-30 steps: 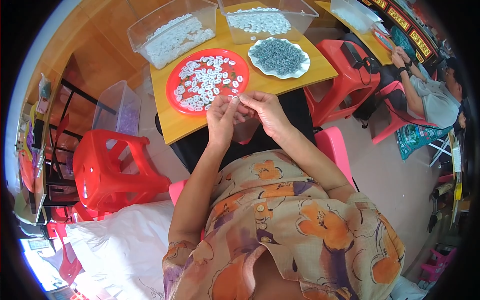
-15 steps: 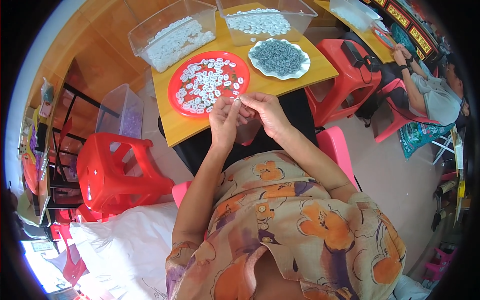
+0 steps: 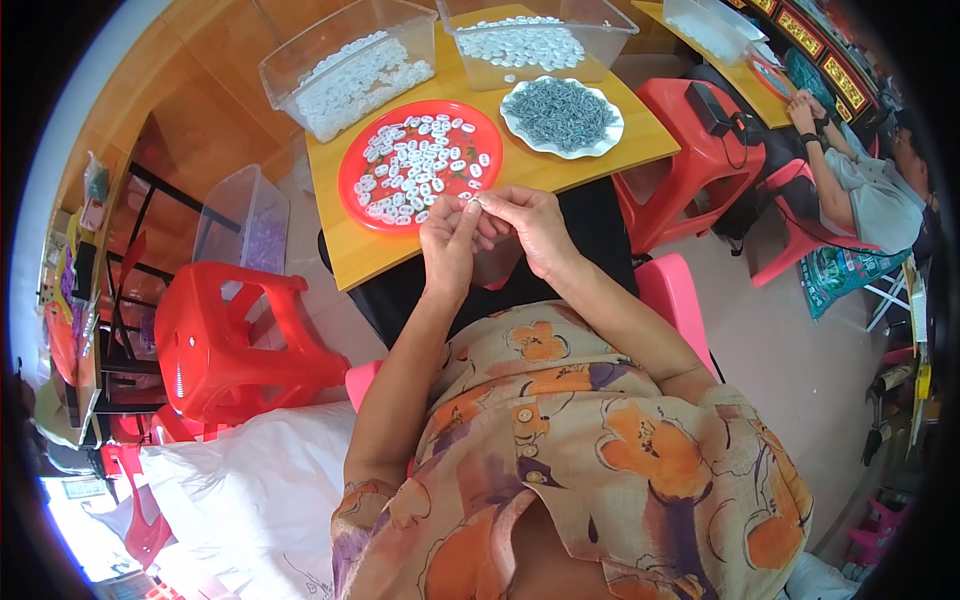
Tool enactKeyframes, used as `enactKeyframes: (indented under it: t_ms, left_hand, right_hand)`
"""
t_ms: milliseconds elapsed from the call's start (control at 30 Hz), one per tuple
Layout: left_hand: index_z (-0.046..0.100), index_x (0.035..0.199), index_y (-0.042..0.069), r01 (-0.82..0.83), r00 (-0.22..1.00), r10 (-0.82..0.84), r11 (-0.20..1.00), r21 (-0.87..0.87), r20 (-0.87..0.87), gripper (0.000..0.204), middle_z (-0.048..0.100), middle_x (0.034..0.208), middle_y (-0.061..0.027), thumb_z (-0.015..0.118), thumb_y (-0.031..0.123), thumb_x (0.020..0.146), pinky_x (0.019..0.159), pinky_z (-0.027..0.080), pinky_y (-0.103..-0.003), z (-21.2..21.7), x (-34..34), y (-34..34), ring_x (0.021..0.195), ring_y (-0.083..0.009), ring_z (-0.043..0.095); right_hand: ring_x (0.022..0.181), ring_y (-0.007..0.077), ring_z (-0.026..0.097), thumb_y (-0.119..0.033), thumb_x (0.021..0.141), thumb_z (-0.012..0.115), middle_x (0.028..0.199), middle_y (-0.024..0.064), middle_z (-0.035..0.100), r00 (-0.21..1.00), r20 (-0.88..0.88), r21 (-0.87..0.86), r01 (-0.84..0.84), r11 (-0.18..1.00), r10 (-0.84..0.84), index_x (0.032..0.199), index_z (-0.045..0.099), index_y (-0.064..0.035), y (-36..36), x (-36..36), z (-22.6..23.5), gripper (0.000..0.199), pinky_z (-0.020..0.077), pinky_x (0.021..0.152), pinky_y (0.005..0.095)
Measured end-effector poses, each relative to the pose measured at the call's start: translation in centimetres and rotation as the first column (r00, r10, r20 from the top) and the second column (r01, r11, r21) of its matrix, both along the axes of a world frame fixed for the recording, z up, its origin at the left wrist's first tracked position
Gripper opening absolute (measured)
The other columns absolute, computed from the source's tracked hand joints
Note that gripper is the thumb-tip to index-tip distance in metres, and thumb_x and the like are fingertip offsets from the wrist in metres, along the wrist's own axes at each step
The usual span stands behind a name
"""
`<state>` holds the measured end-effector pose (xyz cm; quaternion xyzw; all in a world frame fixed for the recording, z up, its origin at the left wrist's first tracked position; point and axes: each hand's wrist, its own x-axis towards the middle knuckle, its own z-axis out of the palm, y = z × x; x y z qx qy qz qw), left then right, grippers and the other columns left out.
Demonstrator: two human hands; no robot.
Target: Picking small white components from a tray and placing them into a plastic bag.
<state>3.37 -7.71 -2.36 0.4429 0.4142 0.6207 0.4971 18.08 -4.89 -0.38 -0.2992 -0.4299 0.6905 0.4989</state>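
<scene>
- nearest, the left hand (image 3: 448, 240) pinched a small pale piece (image 3: 471, 197) between thumb and forefinger, its other fingers curled in below.
- the right hand (image 3: 537, 230) met it from the other side, thumb and forefinger pressed on the same piece; the fingertips covered most of it, so its exact form could not be told.
- over the last second almost nothing had changed: both hands kept that pinch at one spot, and the view alone had shifted slightly. this suggested a fine fingertip step, not yet finished.
- the piece was by the near right rim of a round red tray (image 3: 348, 185).
- on the tray, white oval pieces (image 3: 420, 165) with dark marks lay loosely scattered.
- just right of it, a scalloped white plate (image 3: 572, 153) carried a heap of grey-blue slivers (image 3: 563, 113), on the yellow worktop (image 3: 635, 150).
- farther back, a left clear bin (image 3: 285, 75) and a right clear bin (image 3: 597, 60) held more white pieces.
- well apart on the right sat a co-worker (image 3: 865, 195).
</scene>
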Motion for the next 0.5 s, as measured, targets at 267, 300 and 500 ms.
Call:
enactKeyframes:
  t_ms: [267, 300, 500]
  left_hand:
    - [0.061, 0.106, 0.004, 0.02, 0.999, -0.021, 0.999, -0.029, -0.041, 0.013, 0.071, 0.077, -0.0045, 0.065, 0.016, 0.109, 0.058, 0.045, -0.021, 0.4, -0.4, 0.3, 0.063, -0.0084, 0.062]
    - [0.061, 0.105, 0.005, 0.03, 0.997, -0.032, 0.999, -0.027, -0.071, 0.013, 0.071, 0.076, -0.005, 0.067, 0.015, 0.108, 0.057, 0.046, -0.021, 0.6, -0.5, 0.4, 0.063, -0.0082, 0.062]
    - [0.062, 0.107, 0.004, -0.008, 0.999, 0.006, 0.999, -0.048, -0.032, 0.016, 0.071, 0.078, -0.0047, 0.066, 0.02, 0.109, 0.059, 0.044, -0.021, 0.9, -0.3, 0.4, 0.062, -0.0081, 0.061]
  right_hand:
    - [0.07, 0.005, 0.051, -0.021, 0.102, 0.075, 0.077, -0.0043, 0.065, 0.996, 0.092, -0.017, 0.003, 1.0, -0.001, 0.104, 0.081, -0.0016, 1.0, 0.9, -0.6, 0.02, 0.0393, 0.066, 0.0224]
    - [0.069, 0.0053, 0.052, -0.021, 0.102, 0.075, 0.079, -0.0025, 0.068, 0.996, 0.089, -0.03, -0.007, 1.0, 0.009, 0.105, 0.081, -0.0008, 1.3, 1.1, -0.5, 0.021, 0.0402, 0.065, 0.0222]
    - [0.071, 0.0049, 0.053, -0.025, 0.103, 0.075, 0.083, -0.0012, 0.071, 0.999, 0.041, -0.061, -0.028, 0.998, 0.031, 0.105, 0.081, -0.0012, 1.2, 1.1, -0.7, 0.025, 0.0416, 0.064, 0.0219]
